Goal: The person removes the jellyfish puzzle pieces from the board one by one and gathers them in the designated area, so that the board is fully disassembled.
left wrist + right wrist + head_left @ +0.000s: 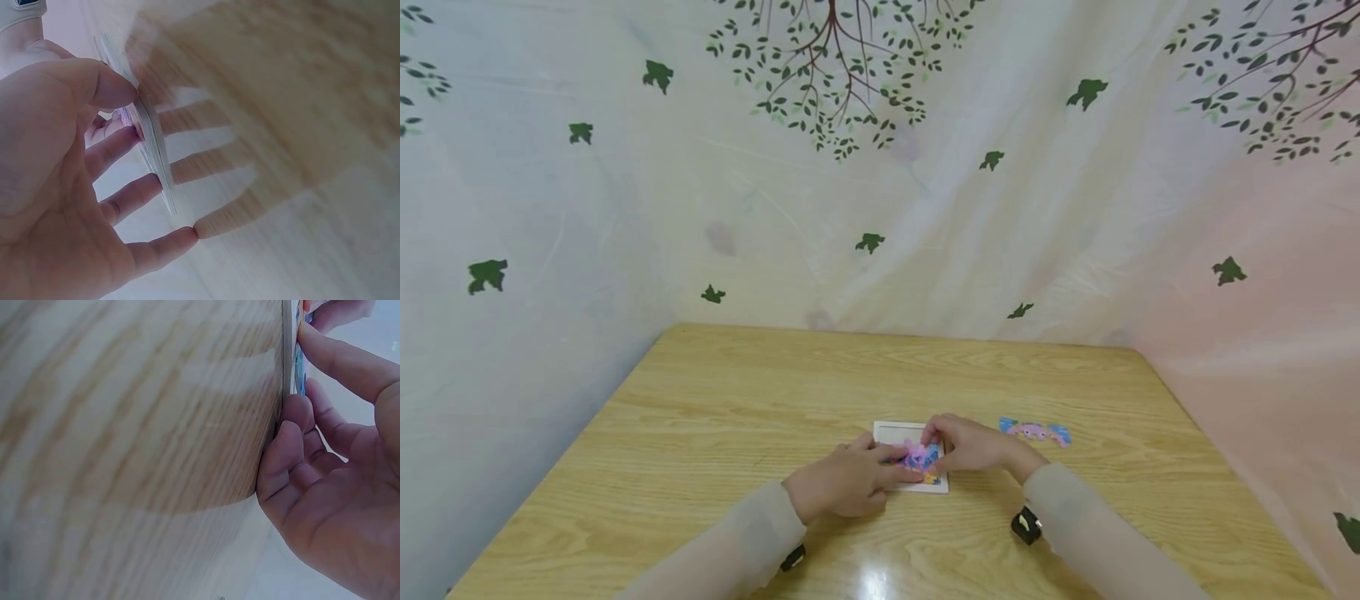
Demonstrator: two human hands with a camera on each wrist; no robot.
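A shallow white puzzle tray [897,432] lies flat on the table, its lower part filled with a colourful cartoon picture in pink, blue and yellow. My left hand [848,482] rests over the tray's left side, fingers extended onto the picture. In the left wrist view, its fingertips [153,183] touch the tray's edge and the tabletop. From the right, my right hand [973,444] holds a puzzle piece [299,374] between thumb and index finger at the tray's right side. Its other fingers curl beside the tray edge. The hands hide part of the picture.
A picture strip [1036,432] with a pink cartoon face on blue lies to the right, beyond the right forearm. The wooden table [737,383] reaches back to a pale curtain [790,208] with leaf prints. Each wrist wears a small black device [1026,526].
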